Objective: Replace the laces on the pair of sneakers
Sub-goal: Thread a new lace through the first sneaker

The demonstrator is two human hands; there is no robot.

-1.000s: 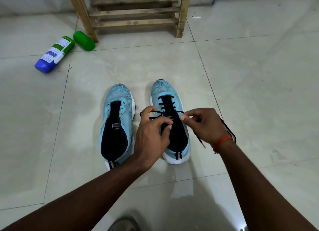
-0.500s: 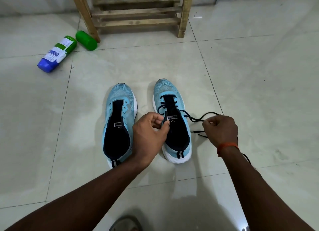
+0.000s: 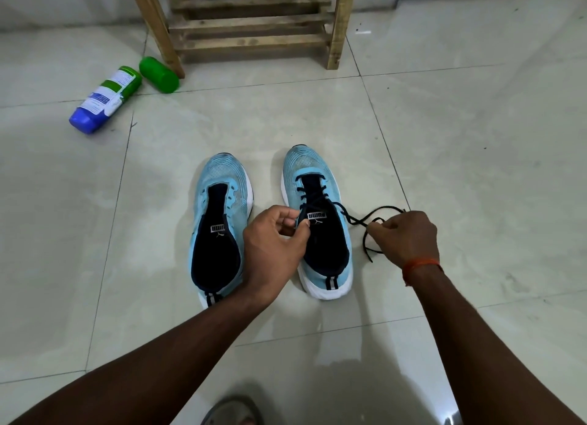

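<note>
The pale tiled floor [image 3: 444,329] spreads under everything. The left hand [image 3: 273,243] pinches the laced sneaker [image 3: 313,170] at its top eyelet, steadying it. The right hand [image 3: 406,237], off to that shoe's other side, grips the loose black lace [image 3: 355,218], which is drawn out sideways with its tip hanging below the fist. Just left of the left hand sits the unlaced sneaker [image 3: 219,176]. The step looks like working the lace through the upper eyelets. The next move calls for a steady sideways pull while the left hand pins the shoe. Far beyond the left hand lie a bottle [image 3: 104,100], a green container [image 3: 158,75] and a wooden frame [image 3: 254,27].
</note>
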